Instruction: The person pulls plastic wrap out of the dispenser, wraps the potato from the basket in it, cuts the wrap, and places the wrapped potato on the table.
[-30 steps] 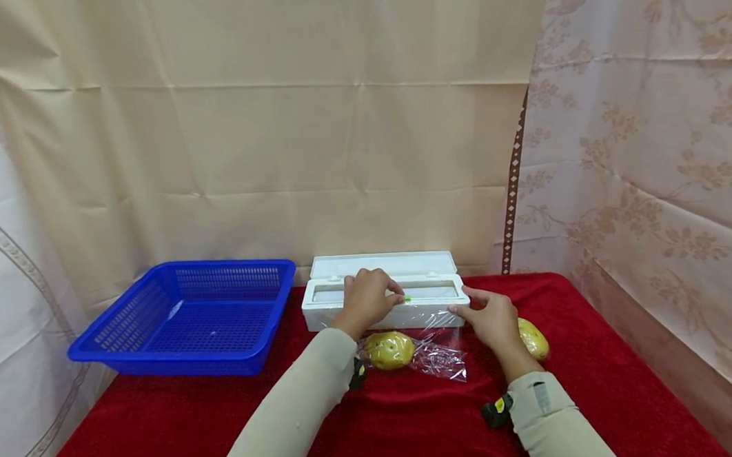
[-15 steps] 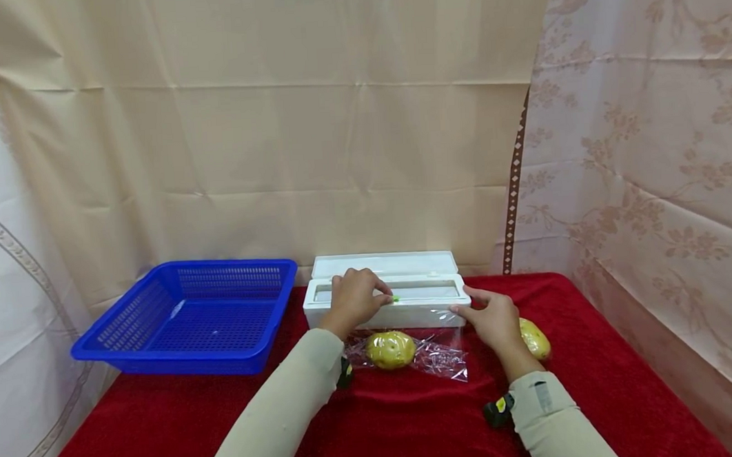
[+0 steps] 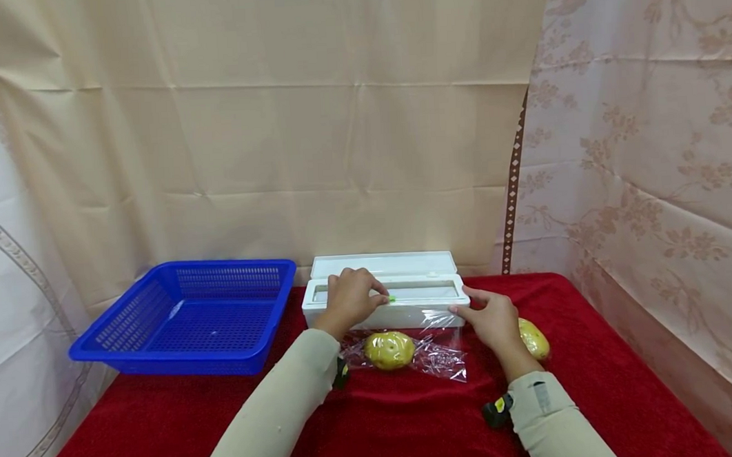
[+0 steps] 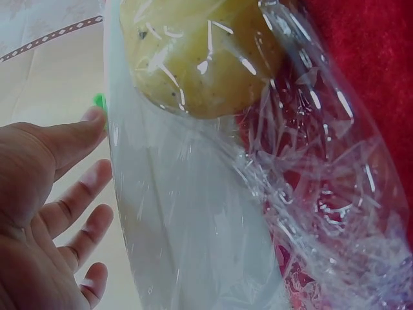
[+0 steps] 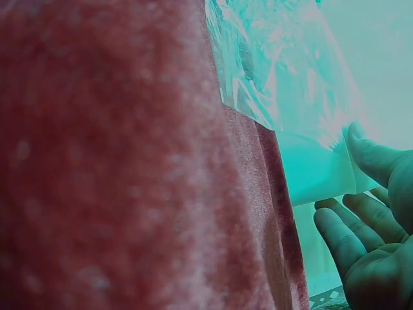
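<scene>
A white cling film dispenser (image 3: 408, 315) stands lengthwise on the table, its lid (image 3: 383, 264) tipped back. My left hand (image 3: 350, 302) pinches a small green slide cutter (image 3: 392, 299) on its front top edge; in the left wrist view, the thumb touches this green slider (image 4: 99, 101) and the other fingers are bent. At the dispenser's right end, my right hand (image 3: 496, 322) grips the corner, thumb on the front over the film. Clear cling film (image 3: 441, 361) hangs down the front and lies round a potato (image 3: 389, 351) just before the box.
Another potato (image 3: 534, 339) lies to the right, partly behind my right wrist. At the left stands a blue plastic basket (image 3: 189, 365) with slotted walls. A red cloth (image 3: 184, 431) covers the table, and a beige curtain (image 3: 262, 144) hangs behind.
My left hand has slid left along the dispenser's edge with the green slide cutter. The right hand has kept its grip on the corner, and the potatoes have not moved.
</scene>
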{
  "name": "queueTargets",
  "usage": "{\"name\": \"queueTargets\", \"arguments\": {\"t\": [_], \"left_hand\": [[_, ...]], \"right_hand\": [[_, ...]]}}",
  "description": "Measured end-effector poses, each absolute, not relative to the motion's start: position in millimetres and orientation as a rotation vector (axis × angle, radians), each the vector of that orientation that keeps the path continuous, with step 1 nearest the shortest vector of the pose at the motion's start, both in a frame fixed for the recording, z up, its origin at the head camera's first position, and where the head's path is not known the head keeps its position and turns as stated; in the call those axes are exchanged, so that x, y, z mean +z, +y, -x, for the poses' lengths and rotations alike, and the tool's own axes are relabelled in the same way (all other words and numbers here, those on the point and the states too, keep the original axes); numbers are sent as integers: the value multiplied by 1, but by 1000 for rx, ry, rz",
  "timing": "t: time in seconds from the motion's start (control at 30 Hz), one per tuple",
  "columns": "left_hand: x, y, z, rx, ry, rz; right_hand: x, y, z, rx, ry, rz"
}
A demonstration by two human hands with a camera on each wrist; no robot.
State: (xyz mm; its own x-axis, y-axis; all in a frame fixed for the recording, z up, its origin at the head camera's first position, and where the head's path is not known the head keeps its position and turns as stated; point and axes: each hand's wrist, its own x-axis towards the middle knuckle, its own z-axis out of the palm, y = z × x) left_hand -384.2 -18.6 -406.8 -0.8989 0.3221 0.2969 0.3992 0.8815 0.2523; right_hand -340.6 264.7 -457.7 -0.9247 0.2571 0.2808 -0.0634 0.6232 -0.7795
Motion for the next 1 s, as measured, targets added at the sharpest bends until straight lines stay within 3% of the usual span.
{"name": "queueTargets", "arguments": {"t": [1.0], "left_hand": [[-403,-26,381,-396,-2801,558]], "right_hand": [[-458,265,341,1223,-2487,159]]}}
